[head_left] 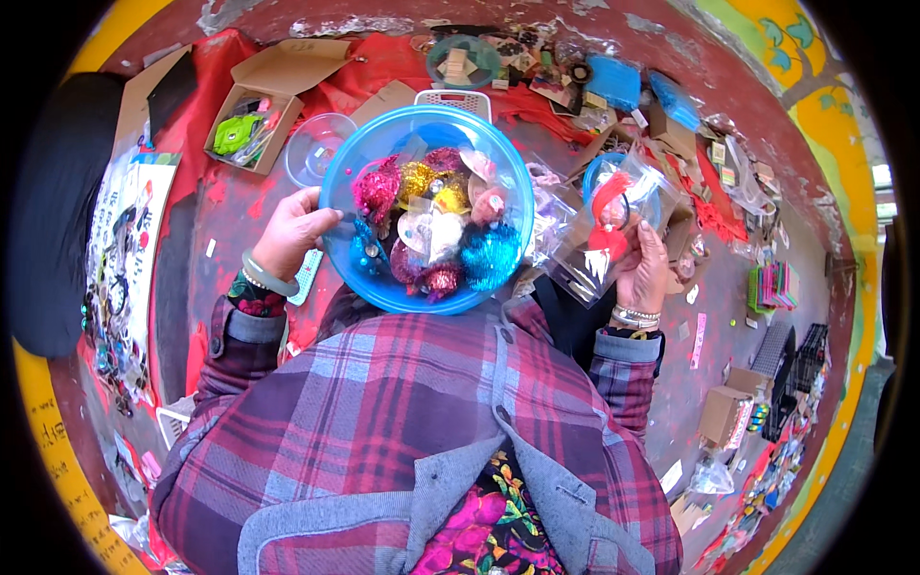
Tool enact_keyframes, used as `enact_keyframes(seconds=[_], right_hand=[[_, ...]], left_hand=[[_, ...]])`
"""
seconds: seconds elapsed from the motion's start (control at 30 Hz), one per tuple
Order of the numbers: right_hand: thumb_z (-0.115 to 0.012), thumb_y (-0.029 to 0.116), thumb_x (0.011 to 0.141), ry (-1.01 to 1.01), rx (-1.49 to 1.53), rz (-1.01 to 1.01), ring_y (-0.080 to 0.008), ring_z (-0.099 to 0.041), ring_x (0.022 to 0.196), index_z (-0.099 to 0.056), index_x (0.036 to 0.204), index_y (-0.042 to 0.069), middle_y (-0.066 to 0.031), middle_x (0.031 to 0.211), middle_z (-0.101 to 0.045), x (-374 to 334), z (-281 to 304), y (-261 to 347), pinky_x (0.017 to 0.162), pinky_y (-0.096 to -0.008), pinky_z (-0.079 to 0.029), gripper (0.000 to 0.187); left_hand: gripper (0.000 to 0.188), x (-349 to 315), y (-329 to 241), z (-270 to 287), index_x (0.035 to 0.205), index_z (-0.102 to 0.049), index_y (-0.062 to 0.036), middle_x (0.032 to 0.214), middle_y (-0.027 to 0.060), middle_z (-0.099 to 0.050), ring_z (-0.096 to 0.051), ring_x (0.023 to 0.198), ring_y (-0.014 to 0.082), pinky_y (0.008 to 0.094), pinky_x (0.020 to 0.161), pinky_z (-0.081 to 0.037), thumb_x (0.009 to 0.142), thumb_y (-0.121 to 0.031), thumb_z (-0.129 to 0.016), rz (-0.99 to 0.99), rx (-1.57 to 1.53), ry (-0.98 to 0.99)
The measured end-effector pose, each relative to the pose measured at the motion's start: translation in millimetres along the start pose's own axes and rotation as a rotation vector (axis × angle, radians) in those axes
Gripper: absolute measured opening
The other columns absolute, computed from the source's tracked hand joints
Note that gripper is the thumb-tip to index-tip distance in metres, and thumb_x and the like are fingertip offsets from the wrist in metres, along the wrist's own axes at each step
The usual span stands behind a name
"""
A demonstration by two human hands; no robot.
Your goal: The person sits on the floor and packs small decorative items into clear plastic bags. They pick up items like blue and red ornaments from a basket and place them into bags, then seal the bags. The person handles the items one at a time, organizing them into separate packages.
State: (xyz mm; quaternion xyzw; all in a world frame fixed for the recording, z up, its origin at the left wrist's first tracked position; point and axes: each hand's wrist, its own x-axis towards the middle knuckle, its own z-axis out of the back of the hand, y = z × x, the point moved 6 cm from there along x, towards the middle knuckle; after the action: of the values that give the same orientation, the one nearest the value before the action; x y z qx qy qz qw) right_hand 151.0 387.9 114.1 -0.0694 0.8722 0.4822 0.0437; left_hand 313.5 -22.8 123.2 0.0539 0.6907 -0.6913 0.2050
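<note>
My left hand (287, 232) is closed on the left rim of a round blue plastic basin (428, 305), held up in front of my chest. Inside lie several shiny tinsel hair ornaments: a magenta one (377, 184), a gold one (416, 179), a turquoise one (490, 257) and a few pink and white ones. To the right of the basin, my right hand (644, 268) pinches a clear plastic bag (586, 251). A red, feathery ornament with white tips (609, 216) shows in or against that bag; which of the two I cannot tell.
An open cardboard box (273, 96) with a green packet stands at the far left, beside a clear round tub (319, 149). A white basket (455, 100) sits behind the basin. Blue packs (613, 82) and goods on red cloth line the far wall. Colourful baskets (772, 287) stand at right.
</note>
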Motion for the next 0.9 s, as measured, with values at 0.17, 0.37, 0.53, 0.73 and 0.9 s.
enact_keyframes(seconds=[0.17,0.37,0.53,0.73,0.9], right_hand=[[-0.055,0.011,0.087,0.178,0.013,-0.115,-0.0126,-0.059,0.088,-0.059,0.101,-0.002,-0.0052,0.096,-0.062,9.4,-41.1,-16.1,0.080,-0.0262,-0.047,0.019],[-0.053,0.016,0.089,0.323,-0.051,-0.134,-0.0176,-0.060,0.084,-0.059,0.099,-0.003,-0.0088,0.090,-0.063,-3.1,-83.7,-25.6,0.078,-0.0290,-0.047,0.023],[-0.054,0.018,0.088,0.198,0.007,-0.115,-0.0200,-0.060,0.083,-0.060,0.097,-0.002,-0.0124,0.089,-0.063,-2.2,-75.5,-31.4,0.078,-0.0330,-0.047,0.023],[-0.055,0.018,0.086,0.138,0.078,-0.192,-0.0222,-0.059,0.082,-0.060,0.095,-0.001,-0.0142,0.088,-0.063,-5.3,-72.4,-28.7,0.076,-0.0367,-0.048,0.022],[-0.053,0.016,0.088,0.304,0.087,-0.210,-0.0198,-0.057,0.098,-0.053,0.112,-0.002,-0.0088,0.107,-0.060,-0.8,-62.9,-30.5,0.088,-0.0362,-0.044,0.030]], left_hand=[[0.025,2.0,-6.9,6.1,0.101,-0.055,-0.0026,0.085,0.0000,-0.060,-0.054,0.069,0.0052,0.0185,0.055,-0.042,0.080,-0.016,-0.058,-0.022,0.162,-0.025],[0.029,12.3,-6.4,22.4,0.105,-0.051,-0.0007,0.093,0.0033,-0.058,-0.053,0.080,0.0073,0.0204,0.069,-0.044,0.083,-0.018,-0.062,-0.156,0.285,-0.062],[0.024,9.3,-42.2,28.4,0.103,-0.055,0.0021,0.095,0.0079,-0.060,-0.055,0.082,0.0098,0.0226,0.074,-0.045,0.085,-0.013,-0.059,-0.416,0.254,-0.220],[0.028,-1.1,-93.2,-22.9,0.108,-0.057,-0.0007,0.105,0.0094,-0.060,-0.056,0.095,0.0191,0.0299,0.081,-0.045,0.080,-0.003,-0.061,-0.852,0.635,-0.185],[0.034,3.7,-94.1,-65.4,0.105,-0.058,-0.0041,0.104,0.0123,-0.058,-0.053,0.100,0.0307,0.0381,0.088,-0.042,0.071,0.001,-0.062,-0.971,0.834,0.144]])
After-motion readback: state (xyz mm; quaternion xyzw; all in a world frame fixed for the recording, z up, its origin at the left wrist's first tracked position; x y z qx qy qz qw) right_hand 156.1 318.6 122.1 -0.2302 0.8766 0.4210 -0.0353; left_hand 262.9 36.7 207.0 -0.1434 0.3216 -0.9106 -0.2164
